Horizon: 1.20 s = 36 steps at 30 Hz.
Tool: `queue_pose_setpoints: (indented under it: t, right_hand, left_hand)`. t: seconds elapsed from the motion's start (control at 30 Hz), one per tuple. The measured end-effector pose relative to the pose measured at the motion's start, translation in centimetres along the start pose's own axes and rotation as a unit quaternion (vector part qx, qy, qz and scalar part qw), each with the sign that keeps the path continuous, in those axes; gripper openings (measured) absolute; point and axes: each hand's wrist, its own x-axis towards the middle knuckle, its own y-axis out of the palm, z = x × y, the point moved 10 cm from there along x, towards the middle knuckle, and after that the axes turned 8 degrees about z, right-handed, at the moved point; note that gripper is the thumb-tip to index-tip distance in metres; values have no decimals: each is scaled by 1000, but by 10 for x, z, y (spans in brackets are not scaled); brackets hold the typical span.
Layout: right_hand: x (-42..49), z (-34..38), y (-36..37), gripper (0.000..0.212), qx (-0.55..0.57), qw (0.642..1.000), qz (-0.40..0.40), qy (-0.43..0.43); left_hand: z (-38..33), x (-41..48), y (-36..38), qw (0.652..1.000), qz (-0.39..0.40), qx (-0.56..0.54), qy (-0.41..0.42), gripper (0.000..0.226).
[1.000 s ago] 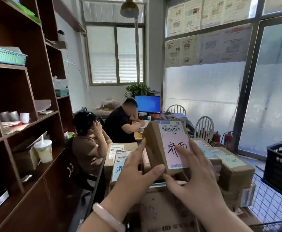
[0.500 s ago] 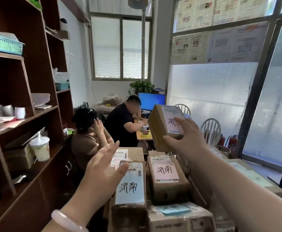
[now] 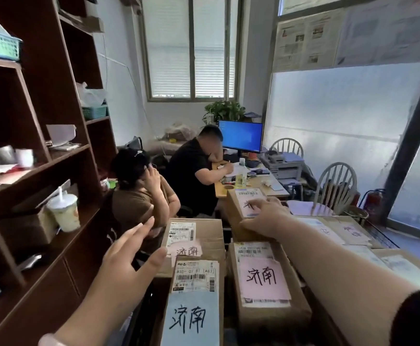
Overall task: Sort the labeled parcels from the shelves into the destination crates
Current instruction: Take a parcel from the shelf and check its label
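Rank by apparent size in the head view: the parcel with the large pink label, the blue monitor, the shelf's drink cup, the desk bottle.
1. Brown cardboard parcel with the large pink label, nearest the camera.
2. Blue-lit computer monitor and lidded plastic drink cup: roughly alike, not ranked.
3. Clear bottle on the desk.

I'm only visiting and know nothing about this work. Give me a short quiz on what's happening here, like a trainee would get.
1. True or false: the left hand holds a parcel.
2. The nearest parcel carries a handwritten label coloured: A pink, B blue, C green.
3. What does the right hand grip?

Key: 1 false, it is open and holds nothing. 2 B. 3 the far parcel.
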Motion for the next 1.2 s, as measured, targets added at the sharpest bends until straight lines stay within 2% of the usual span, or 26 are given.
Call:
queue_pose_setpoints:
  t: [0.2,0.43,0.7,0.83,0.97,1.1,1.2]
  right_hand:
    - [3,0,13,84,-60,997,58,7]
    - [-8,4,6,58,-53,996,71,-26]
    - [-27,0,6,66,-61,997,42,-33]
    - [-59,7,-11,72,-67,994,-5,-90]
    - [-120,9,-41,76,-79,983,-91,-137]
    - [-203,-12,-57,82,-82,970,-170,-156]
    - [-269,-47,-53,85,-73,964,-218,-135]
  left_hand:
    - [2,12,14,1000,21,-16,1,48]
    - [-16,13,23,999,26,-5,29,55]
    - [-27,5,36,997,56,33,41,54]
    - [-47,-2,43,992,55,83,72,63]
    - [-85,-17,63,978,69,144,131,70]
    - [-122,-38,85,956,68,224,178,74]
    - [-157,-62,107,936,68,250,240,77]
